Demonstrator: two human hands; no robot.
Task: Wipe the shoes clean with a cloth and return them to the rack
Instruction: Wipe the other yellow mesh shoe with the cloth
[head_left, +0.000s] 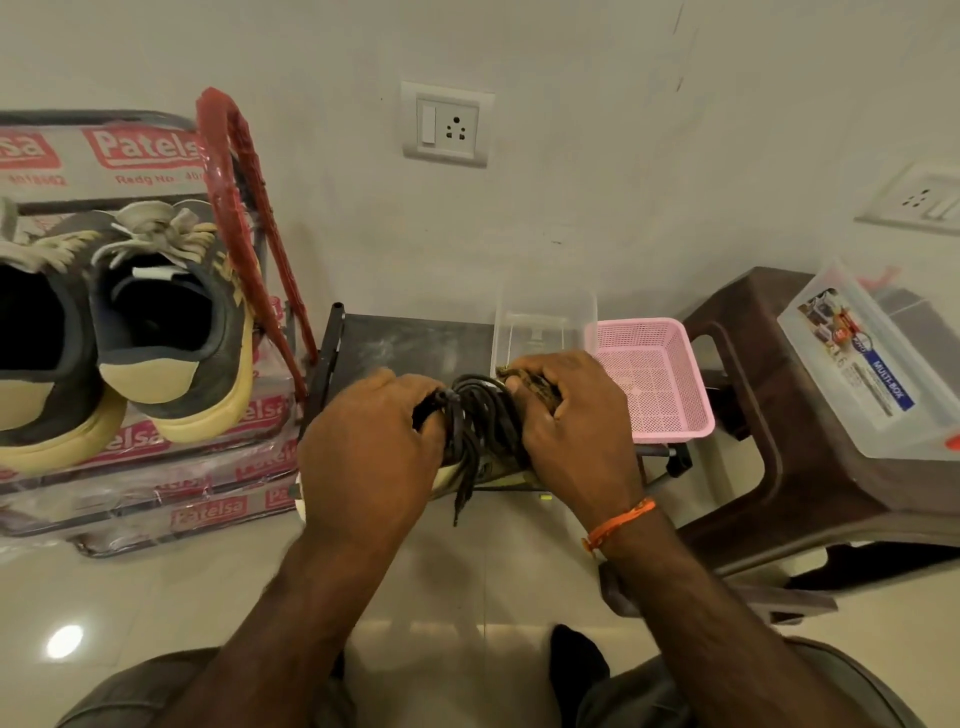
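Two hands are on one shoe (480, 441), which sits low over the front edge of the dark rack shelf (410, 343). Your left hand (371, 447) is closed around its near side, and your right hand (574, 415) is clamped on the far side with what looks like a brownish cloth (524, 382) bunched under the fingers, though I cannot tell that for sure. The dark laces (470, 421) lie loose between your hands, one end trailing off the front. That loose end is probably your main risk: it could snag on the shelf rim or catch in the cloth and pull the shoe askew. The clear container (545, 322) and pink basket (654, 379) stand just beside your right hand on the shelf's right end, so a wide wipe may knock them. The grey pair (171, 332) rests on the wrapped rack (156, 150) at left, well apart.
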